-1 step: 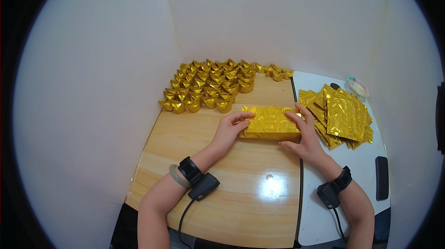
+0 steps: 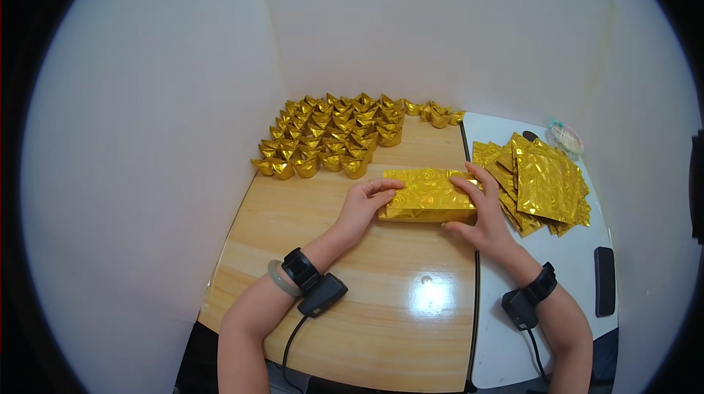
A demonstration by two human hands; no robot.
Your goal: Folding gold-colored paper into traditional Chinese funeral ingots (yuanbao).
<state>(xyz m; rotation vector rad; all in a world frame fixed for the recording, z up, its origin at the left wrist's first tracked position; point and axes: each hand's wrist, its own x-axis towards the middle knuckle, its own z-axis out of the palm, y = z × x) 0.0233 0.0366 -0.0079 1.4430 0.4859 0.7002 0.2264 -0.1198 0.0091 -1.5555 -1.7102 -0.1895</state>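
A gold foil paper sheet [image 2: 429,194], folded into a long rectangle, lies between my hands over the wooden tabletop, with its near edge bent down. My left hand [image 2: 358,212] grips the left end, fingertips on top and thumb at the side. At the other end, my right hand [image 2: 485,219] has its fingers curled over the top and its thumb by the near edge. Beyond my left hand stand several rows of folded gold paper ingots [image 2: 323,137]. To the right of my right hand lies a loose pile of flat gold foil sheets [image 2: 551,181].
The wooden board [image 2: 352,335] meets a white tabletop [image 2: 513,365] along a dark seam. On the white side are a dark oblong case [image 2: 604,282] and a small round pastel item [image 2: 565,139]. White walls rise behind and at both sides. Cabled black devices sit on both wrists.
The near part of the gold foil sheet has tipped slightly toward me. My hands keep almost the same place on it.
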